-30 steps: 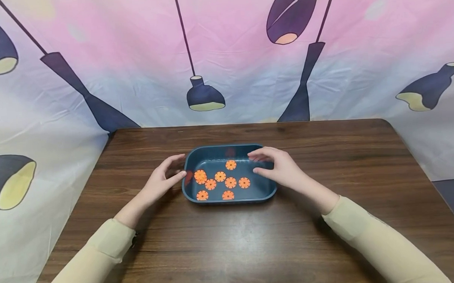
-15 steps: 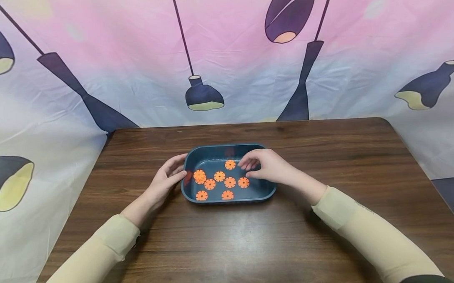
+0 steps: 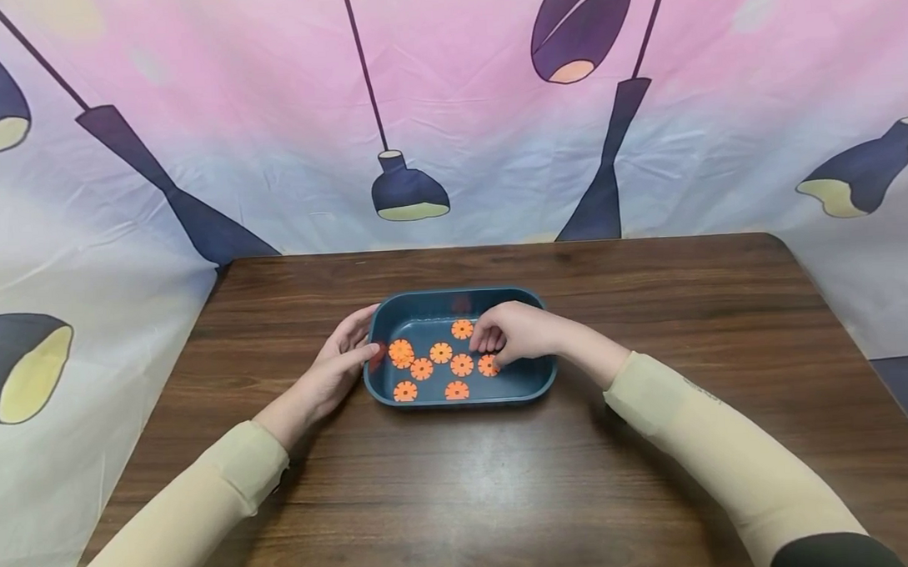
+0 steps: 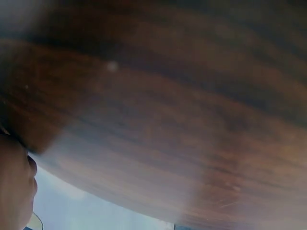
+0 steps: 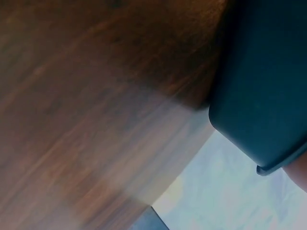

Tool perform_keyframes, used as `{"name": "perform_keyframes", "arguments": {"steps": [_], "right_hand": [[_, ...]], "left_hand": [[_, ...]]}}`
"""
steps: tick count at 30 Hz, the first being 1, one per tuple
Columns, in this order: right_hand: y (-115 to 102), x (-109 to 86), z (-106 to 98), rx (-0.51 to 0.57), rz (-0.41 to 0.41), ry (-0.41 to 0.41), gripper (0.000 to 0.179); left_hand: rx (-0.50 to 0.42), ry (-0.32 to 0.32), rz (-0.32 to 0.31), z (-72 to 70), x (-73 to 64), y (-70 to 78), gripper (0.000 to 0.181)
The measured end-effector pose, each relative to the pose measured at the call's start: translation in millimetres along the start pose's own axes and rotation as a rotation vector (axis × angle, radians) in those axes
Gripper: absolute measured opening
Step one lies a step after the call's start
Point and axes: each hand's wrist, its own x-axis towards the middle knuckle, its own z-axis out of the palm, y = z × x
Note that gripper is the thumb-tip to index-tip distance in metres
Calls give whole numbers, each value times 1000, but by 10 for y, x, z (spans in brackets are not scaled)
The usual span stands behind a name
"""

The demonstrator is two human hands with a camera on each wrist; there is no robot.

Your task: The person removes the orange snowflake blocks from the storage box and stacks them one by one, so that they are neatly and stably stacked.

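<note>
While the left hand (image 3: 333, 367) gripped the left end of a dark teal, round-cornered tray (image 3: 425, 306), its thumb over the rim, the right hand (image 3: 519, 331) hung over the tray's right end with fingers curled down. The tray sat short of the far edge of the brown wood-grain tabletop (image 3: 461, 483), well in from its left and right edges.

Small, flat orange discs (image 3: 436, 355) with notched edges lay on the tray's floor, mostly toward its left end. Two overlapped near the left wall, and two lay along the front edge. The right thumb was at the rightmost disc (image 3: 488, 366); whether the fingers pinched it could not be told.

The step in hand appeared to be picking up that disc. Judging by its flatness, the next move called for a fingertip pinch on the notches, with the tray held steady. The discs looked thin and matt, perhaps plastic; the tray's smooth walls carried faint red reflections. Behind the far edge hung a creased, lamp-printed cloth (image 3: 495, 165).
</note>
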Motion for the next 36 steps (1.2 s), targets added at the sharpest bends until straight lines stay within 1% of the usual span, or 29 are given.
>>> {"name": "perform_keyframes", "arguments": {"steps": [4, 10, 19, 23, 26, 32, 36], "right_hand": [[8, 49, 12, -16, 4, -36, 29], [6, 75, 40, -62, 11, -50, 31], [-7, 80, 97, -165, -9, -19, 25], [-7, 86, 114, -196, -1, -3, 24], [-7, 93, 123, -185, 10, 7, 19], [-19, 87, 94, -105, 11, 13, 12], [-39, 68, 68, -100, 13, -1, 10]], "left_hand": [[-20, -4, -16, -4, -1, -7, 64], [-27, -11, -29, -7, 11, -17, 65], [-32, -20, -43, -37, 18, -11, 64], [-32, -27, -45, -56, 19, -17, 64], [-32, -29, -38, -63, 18, -27, 63], [-38, -25, -31, -64, 18, -34, 63], [-37, -29, -34, -58, 19, -28, 63]]}}
